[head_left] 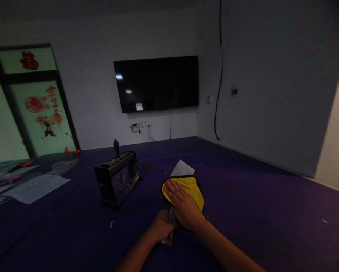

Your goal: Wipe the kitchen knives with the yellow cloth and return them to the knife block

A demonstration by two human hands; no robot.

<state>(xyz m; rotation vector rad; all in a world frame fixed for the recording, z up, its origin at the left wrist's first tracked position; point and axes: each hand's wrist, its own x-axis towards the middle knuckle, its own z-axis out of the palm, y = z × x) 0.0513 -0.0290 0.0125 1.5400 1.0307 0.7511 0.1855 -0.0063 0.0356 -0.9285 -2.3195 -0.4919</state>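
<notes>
A yellow cloth with a dark edge lies under my right hand, whose fingers rest close together across its upper face. Behind the cloth, the corner of a flat white piece sticks out; the rest of it is hidden. Just below, my left hand is closed around something grey and crumpled-looking, mostly covered by my hands. A bit of white shows under the left fingers. To the left stands a black-framed box with see-through sides and a dark upright handle on top.
The purple table carries small white scraps. Printed papers and a clear plastic bag lie at the left, with small orange items farther back. A television and a hanging black cable are on the walls.
</notes>
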